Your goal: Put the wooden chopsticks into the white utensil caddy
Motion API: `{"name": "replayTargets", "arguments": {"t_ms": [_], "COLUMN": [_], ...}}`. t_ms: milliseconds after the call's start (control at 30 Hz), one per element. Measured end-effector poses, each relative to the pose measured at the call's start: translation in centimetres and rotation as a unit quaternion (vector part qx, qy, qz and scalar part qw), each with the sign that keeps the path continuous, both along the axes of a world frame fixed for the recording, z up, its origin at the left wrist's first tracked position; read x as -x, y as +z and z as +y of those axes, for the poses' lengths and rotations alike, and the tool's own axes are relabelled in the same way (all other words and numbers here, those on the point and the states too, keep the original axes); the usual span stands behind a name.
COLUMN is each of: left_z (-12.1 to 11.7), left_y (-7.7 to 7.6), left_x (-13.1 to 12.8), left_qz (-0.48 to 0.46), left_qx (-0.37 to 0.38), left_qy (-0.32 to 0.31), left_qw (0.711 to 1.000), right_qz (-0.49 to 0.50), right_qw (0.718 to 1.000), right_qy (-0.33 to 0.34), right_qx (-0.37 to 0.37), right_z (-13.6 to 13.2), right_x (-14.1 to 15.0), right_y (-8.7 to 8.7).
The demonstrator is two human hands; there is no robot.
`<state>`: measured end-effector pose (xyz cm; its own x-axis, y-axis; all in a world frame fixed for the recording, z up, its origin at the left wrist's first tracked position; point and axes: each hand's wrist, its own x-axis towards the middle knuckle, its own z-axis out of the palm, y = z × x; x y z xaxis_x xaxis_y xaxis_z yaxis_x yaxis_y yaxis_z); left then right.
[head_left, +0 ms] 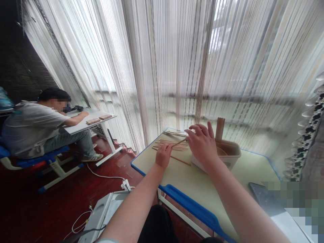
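Note:
A thin wooden chopstick slants up to the right between my two hands, above the table. My left hand is closed on its lower end. At its upper end is my right hand, thumb and index finger pinching near the tip, the other fingers raised and curled. Beneath and beyond my left hand several more chopsticks lie loosely side by side. One separate chopstick rests nearer me. My right hand and forearm partly cover a light utensil holder with a brown inside; a bundle of chopsticks stands upright at its back.
The pale table has a blue rim. Thin pale pieces lie at its far edge, a dark phone at the right. Sheer curtains hang behind. At left another person sits at a white desk. A power strip is near the table.

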<state>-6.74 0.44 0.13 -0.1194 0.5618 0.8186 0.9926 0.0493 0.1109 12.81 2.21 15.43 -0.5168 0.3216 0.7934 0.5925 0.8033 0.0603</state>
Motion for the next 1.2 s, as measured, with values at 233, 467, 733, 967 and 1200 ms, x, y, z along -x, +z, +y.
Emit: {"name": "replayTargets", "arguments": {"t_ms": [233, 467, 733, 967, 1200], "left_z": [0.0, -0.1, -0.5, -1.4, -1.5], "left_y": [-0.3, -0.1, 0.3, 3.5, 8.0], "left_x": [0.2, 0.1, -1.1, -4.4, -10.1], "left_qz": [-0.04, -0.066, -0.059, -0.079, -0.074], "left_qx": [0.0, -0.007, -0.03, -0.095, -0.13], "left_qy": [-0.019, -0.024, -0.035, -0.106, -0.189], "left_qw": [0.999, 0.998, 0.997, 0.987, 0.97], "right_qz": [0.219, 0.297, 0.208, 0.149, 0.194], "right_qw": [0.944, 0.852, 0.842, 0.86, 0.886], "right_qy": [0.099, 0.219, 0.265, 0.281, 0.243], "right_qx": [0.227, 0.372, 0.422, 0.4, 0.344], "right_z": [1.5, 1.1, 1.9, 0.9, -0.3], "right_x": [0.2, 0.2, 0.3, -1.5, -5.4], "right_y": [-0.6, -0.2, -0.7, 1.3, 4.2]}}
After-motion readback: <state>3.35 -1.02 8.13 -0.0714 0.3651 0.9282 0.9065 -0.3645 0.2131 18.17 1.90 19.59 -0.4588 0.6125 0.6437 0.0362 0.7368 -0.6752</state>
